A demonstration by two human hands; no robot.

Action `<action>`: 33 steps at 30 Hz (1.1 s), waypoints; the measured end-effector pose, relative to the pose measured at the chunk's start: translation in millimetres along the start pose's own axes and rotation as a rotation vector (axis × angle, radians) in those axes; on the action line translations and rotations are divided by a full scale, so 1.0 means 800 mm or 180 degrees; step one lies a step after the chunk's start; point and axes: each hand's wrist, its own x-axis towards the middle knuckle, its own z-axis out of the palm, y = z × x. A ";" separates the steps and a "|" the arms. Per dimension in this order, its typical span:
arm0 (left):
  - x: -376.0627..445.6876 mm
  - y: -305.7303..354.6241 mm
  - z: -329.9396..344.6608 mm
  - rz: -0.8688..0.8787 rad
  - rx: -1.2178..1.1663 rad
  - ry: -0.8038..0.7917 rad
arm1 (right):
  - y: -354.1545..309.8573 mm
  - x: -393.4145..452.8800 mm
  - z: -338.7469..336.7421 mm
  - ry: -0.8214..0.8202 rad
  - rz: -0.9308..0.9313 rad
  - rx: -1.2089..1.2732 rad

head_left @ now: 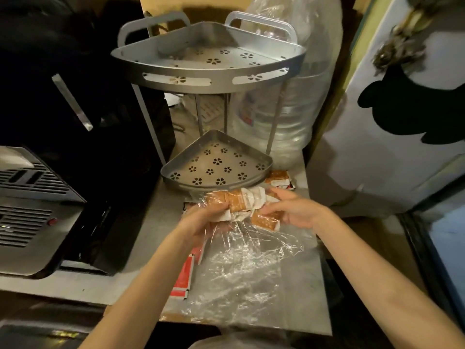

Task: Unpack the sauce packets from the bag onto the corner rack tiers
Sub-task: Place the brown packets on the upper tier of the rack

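— Where are the sauce packets (pixel 245 204) right now?

— Bunched between both hands, just in front of the corner rack's lower tier (pixel 216 165). They are orange and white, and part of the bunch is wrapped in the clear plastic bag (pixel 241 268).

— What is the left hand (pixel 203 220) doing?

— Its fingers curl round the left end of the bunch, gripping packets through the plastic. The right hand (pixel 289 210) grips the right end, thumb on top, fingers curled under.

— And the bag itself?

— Its loose part trails from the hands toward the near edge of the bench (pixel 156 215) and lies crumpled and flat there.

— Anything on the rack?

— I see no packets on either tier. The upper tier (pixel 208 64) stands high at the far side, the lower one sits on the bench below it.

— Other packets about?

— A few orange ones (pixel 279 180) lie on the bench just right of the lower tier, and red ones (pixel 182 278) lie near the left forearm, partly under the bag.

— What else is around?

— A big clear water bottle (pixel 289 109) stands behind the rack on the right, and a dark machine (pixel 37 210) with vents sits to the left.
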 end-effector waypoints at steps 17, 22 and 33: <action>-0.112 0.224 0.091 0.2118 0.1114 -0.0599 | -0.215 -0.105 0.019 0.0190 -0.2191 -0.0466; -0.144 0.301 0.116 0.2583 0.1325 -0.0724 | -0.293 -0.127 0.028 0.0213 -0.2669 -0.0494; -0.230 0.452 0.155 0.3747 0.1865 -0.0728 | -0.438 -0.167 0.064 0.0388 -0.3770 -0.0728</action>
